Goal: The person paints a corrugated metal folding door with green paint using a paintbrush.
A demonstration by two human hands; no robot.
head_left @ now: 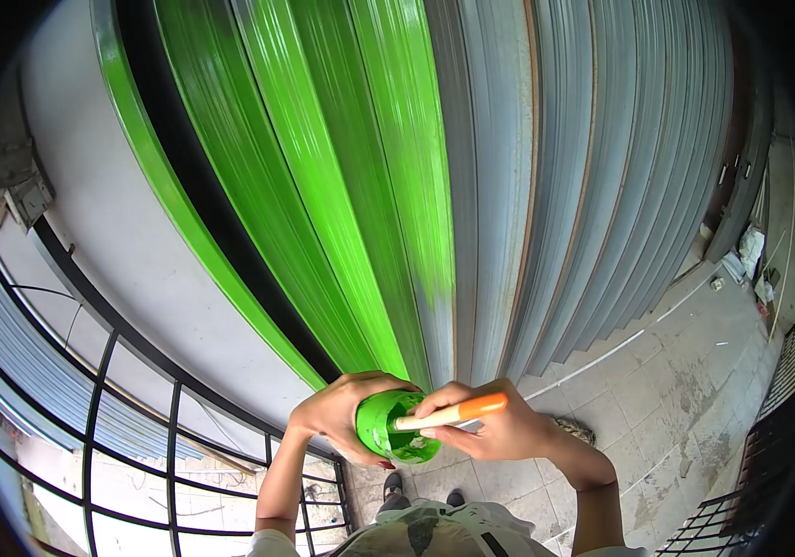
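Note:
My left hand is wrapped round a paint container coated in green paint. In my right hand is a paintbrush with a pale handle and an orange end. Its bristle end points down into the container, and the bristles are hidden inside. Ahead stands a folding metal shutter. Its left panels are bright green and glossy, with patchy coverage at the edge of the green. The panels farther right are bare grey metal.
A black metal grille runs along the lower left, beside a white wall. Grey floor tiles lie below, with my shoes on them. Scraps of debris lie at the right, near another dark grille.

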